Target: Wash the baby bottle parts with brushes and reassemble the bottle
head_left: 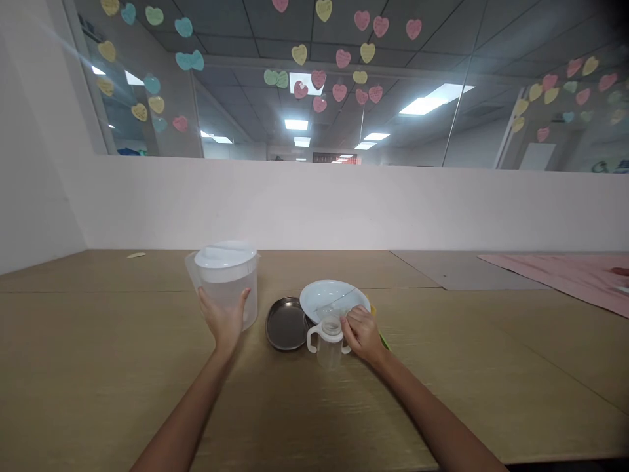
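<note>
My left hand (223,318) is wrapped round a large translucent plastic pitcher (228,288) with a white lid, thumb on its right side. To the right, my right hand (362,333) is closed at the right handle of a small clear two-handled cup (329,351) with a white collar. Its fingers partly hide that handle. Behind the cup sits a white bowl (327,292), with something clear in front of or inside it that I cannot make out. A dark round metal pan (286,324) lies between the pitcher and the cup.
Bits of yellow and a green edge (384,341) show behind my right hand. On the wooden table (122,367), a pink cloth (555,272) lies at the far right beside a grey sheet (457,270). A white wall and a window with heart-shaped notes stand behind.
</note>
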`<state>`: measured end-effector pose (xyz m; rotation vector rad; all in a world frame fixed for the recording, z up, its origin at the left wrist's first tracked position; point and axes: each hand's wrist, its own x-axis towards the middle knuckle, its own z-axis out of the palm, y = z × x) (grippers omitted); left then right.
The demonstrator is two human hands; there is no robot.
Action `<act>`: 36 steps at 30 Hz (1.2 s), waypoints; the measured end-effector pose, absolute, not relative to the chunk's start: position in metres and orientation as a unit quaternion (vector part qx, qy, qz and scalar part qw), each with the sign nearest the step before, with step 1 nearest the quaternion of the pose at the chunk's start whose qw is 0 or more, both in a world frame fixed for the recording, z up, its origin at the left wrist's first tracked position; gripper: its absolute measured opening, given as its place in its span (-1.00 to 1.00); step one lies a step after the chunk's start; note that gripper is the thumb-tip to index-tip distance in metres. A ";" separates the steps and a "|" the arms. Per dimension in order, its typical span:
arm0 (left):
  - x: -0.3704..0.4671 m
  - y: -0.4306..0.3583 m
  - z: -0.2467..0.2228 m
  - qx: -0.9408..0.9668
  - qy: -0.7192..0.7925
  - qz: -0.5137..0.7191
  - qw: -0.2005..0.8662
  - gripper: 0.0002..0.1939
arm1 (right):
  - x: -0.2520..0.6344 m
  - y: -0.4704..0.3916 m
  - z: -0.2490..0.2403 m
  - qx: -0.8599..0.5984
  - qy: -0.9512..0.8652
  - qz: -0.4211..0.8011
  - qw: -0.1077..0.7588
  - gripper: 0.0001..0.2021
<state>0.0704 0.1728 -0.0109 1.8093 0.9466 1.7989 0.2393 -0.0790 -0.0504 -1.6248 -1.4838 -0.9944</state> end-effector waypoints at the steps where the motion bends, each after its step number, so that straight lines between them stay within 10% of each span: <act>1: 0.070 0.176 -0.012 0.643 0.346 0.646 0.220 0.13 | 0.240 -0.079 -0.051 -0.630 -0.574 -0.384 0.355 -0.64; 18: 0.069 0.166 -0.013 0.675 0.267 0.670 0.157 0.08 | 0.252 -0.091 -0.033 -0.725 -0.446 -0.415 0.321 -0.61; 21: 0.070 0.134 0.005 0.701 0.134 0.692 0.109 -0.25 | 0.268 -0.100 -0.027 -0.829 -0.306 -0.353 0.306 -0.59; 24: 0.093 0.102 0.020 0.819 -0.050 0.542 0.180 -0.73 | 0.281 -0.108 -0.024 -0.926 -0.204 -0.201 0.246 -0.58; 30: 0.168 0.068 0.033 0.947 -0.097 0.069 0.297 -0.63 | 0.287 -0.106 -0.034 -0.966 -0.201 -0.031 0.162 -0.68; 36: 0.197 0.075 0.025 0.962 -0.068 0.006 0.263 -0.72 | 0.284 -0.096 -0.044 -0.962 -0.229 -0.019 0.150 -0.83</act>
